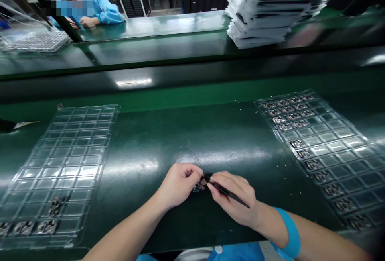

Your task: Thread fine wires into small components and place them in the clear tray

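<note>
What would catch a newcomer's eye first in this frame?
Two bare hands meet at bottom centre: the left hand pinches a small part while the right hand holds black tweezers to it. A clear left tray and right tray flank them on the green bench; a stack of packs sits upper right.

The small part (198, 187) pinched between the left hand (177, 184) and the right hand (236, 200) is mostly covered by the fingers (192, 171), and its kind is too small to tell. The tip of the dark slim tool (228, 192) gripped in the right hand is lost among the fingertips, so contact with the part cannot be told. The left tray (87, 132) is cut by the left edge, the right tray (339, 132) by the right edge. The pieces in their pockets are too tiny to make out. The stack of packs (264, 16) is cut off at the top edge.
</note>
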`<state>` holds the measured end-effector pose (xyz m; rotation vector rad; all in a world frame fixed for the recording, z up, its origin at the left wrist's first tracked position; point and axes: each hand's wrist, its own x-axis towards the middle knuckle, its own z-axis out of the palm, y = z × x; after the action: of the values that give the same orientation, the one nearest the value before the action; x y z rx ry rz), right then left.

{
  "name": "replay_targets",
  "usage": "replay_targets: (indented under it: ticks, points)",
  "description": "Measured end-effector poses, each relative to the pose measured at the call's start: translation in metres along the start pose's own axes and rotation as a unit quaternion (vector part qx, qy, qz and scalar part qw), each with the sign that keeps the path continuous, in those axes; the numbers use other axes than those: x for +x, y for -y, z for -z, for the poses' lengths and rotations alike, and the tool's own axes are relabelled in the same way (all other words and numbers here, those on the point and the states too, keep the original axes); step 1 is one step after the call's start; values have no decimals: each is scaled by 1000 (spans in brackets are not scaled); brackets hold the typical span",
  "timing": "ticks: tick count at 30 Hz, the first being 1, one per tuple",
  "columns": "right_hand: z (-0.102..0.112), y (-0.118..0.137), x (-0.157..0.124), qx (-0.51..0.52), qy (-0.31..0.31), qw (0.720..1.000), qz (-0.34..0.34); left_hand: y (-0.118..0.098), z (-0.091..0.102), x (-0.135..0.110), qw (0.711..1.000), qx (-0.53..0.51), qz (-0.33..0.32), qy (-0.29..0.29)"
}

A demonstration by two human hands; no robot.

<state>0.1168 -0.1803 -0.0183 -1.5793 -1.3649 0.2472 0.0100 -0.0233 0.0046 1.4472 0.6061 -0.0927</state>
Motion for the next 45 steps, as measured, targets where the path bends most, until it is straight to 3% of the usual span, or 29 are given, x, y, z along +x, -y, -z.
replay_targets:
  ticks: [8,14,20,23,29,31,33,36,38,41,45]
  points:
    - [10,1,10,27,-53,998,17,0,-1,-1,996,-70,50,4]
    - [7,-7,16,64,57,985,-150,-4,-3,-4,997,-72,7,21]
    - [4,-13,18,143,86,961,-219,-4,-3,-8,996,-74,-41,39]
    - [1,-16,16,243,82,925,-279,-5,-2,-9,996,-70,-48,40]
    - [-9,-17,15,484,61,796,-358,-7,-3,-9,990,-120,-45,57]
    - [-10,-18,16,505,53,780,-366,-7,-3,-9,987,-147,-37,62]
    - [-9,-19,15,474,34,806,-353,-7,-5,-9,985,-158,-33,58]
    - [-2,-19,13,313,14,911,-267,-7,-7,-9,987,-154,-37,40]
    - [2,-16,12,187,20,964,-186,-5,-7,-8,989,-142,-45,25]
    - [5,-10,12,90,46,988,-113,-2,-8,-7,992,-112,-60,16]
    - [3,-8,14,56,57,991,-104,2,-8,-9,993,-73,-86,29]
